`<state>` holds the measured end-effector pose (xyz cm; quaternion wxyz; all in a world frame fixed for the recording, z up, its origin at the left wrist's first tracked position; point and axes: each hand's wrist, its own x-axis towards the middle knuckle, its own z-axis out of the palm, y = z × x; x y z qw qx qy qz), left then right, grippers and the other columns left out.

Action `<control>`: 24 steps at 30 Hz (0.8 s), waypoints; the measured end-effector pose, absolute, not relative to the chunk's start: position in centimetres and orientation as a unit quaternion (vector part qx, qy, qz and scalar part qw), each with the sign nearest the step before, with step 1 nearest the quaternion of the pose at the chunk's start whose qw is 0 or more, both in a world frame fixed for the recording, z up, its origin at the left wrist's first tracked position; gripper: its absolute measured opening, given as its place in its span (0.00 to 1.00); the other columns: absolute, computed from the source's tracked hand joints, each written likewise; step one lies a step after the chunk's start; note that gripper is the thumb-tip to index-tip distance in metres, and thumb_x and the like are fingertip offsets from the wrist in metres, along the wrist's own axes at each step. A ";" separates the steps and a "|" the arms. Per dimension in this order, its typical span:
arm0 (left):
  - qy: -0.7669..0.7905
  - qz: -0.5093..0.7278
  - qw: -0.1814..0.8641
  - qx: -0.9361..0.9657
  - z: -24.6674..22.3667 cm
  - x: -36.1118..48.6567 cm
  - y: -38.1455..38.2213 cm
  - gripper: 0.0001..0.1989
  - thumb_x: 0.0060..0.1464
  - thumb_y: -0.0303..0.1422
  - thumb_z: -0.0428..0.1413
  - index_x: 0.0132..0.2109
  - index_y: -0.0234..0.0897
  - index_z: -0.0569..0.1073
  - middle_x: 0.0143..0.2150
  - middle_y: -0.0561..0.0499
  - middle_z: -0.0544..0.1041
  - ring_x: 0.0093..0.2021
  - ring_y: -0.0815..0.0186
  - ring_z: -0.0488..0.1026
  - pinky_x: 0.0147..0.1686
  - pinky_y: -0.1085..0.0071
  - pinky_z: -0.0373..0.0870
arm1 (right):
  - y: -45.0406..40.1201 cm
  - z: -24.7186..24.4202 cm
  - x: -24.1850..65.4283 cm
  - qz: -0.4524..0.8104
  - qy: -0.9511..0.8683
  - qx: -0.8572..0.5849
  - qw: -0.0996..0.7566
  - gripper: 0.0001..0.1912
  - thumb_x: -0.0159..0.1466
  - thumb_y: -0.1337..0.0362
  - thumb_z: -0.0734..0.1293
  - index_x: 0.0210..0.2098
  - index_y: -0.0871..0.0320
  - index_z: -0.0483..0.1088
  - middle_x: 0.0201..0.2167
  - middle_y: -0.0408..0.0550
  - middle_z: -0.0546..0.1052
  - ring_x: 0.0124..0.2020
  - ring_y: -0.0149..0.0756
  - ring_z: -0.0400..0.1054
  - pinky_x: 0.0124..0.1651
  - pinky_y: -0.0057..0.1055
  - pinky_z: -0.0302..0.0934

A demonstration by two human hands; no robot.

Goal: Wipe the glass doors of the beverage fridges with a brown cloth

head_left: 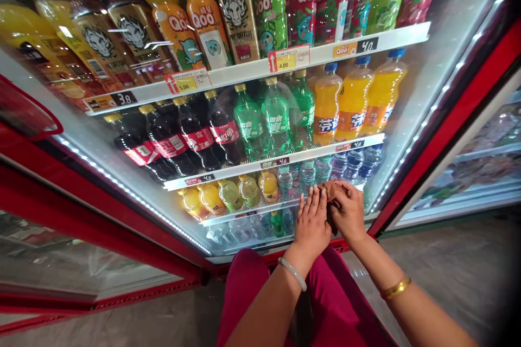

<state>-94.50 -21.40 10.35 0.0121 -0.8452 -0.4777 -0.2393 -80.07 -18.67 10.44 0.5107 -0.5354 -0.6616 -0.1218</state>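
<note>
My left hand [312, 222] lies with its fingers stretched out and pointing up, against the front of a drinks cooler, beside a piece of brown cloth [331, 191]. Crumpled and partly covered by my hands, the cloth also shows a dark fold below, between them. My right hand [348, 209] has its fingers bent and closed on the cloth. Behind the hands are clear water bottles [323, 168] on a lower shelf. A pale bangle [292, 274] circles my left wrist, and a gold bracelet [395, 288] my right.
Upper shelves carry cola bottles [195, 138], green soda bottles [277, 116], orange soda bottles [354, 97] and juice bottles [205, 27]. Price strips [277, 161] run along the shelf edges. Red frames [459, 103] border the cooler, with neighbouring cabinets on both sides. Grey floor [443, 265] shows at right.
</note>
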 end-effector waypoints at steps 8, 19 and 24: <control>-0.500 -0.255 0.032 -0.827 11.0 -93.3 -21.8 0.43 0.59 0.27 0.52 0.77 0.32 0.42 0.78 0.39 0.46 0.78 0.54 0.39 0.75 0.44 0.50 | -17.4 11.3 -78.6 -0.123 -0.653 -0.520 0.536 0.09 0.63 0.68 0.65 0.42 0.54 0.76 0.56 0.55 0.71 0.57 0.49 0.65 0.56 0.49 0.64; -0.488 -0.269 0.050 -0.829 14.1 -91.2 -19.9 0.49 0.50 0.22 0.52 0.77 0.29 0.42 0.78 0.38 0.47 0.77 0.52 0.44 0.75 0.45 0.51 | -16.1 17.9 -78.2 -0.123 -0.639 -0.479 0.589 0.04 0.64 0.65 0.67 0.38 0.53 0.74 0.59 0.52 0.70 0.59 0.50 0.65 0.59 0.51 0.61; -0.501 -0.265 0.034 -0.823 13.7 -91.2 -20.1 0.46 0.53 0.22 0.50 0.77 0.30 0.44 0.77 0.40 0.50 0.77 0.53 0.47 0.74 0.43 0.53 | -16.2 12.8 -78.2 -0.139 -0.656 -0.478 0.567 0.14 0.66 0.67 0.63 0.49 0.50 0.73 0.58 0.53 0.70 0.56 0.48 0.67 0.54 0.51 0.67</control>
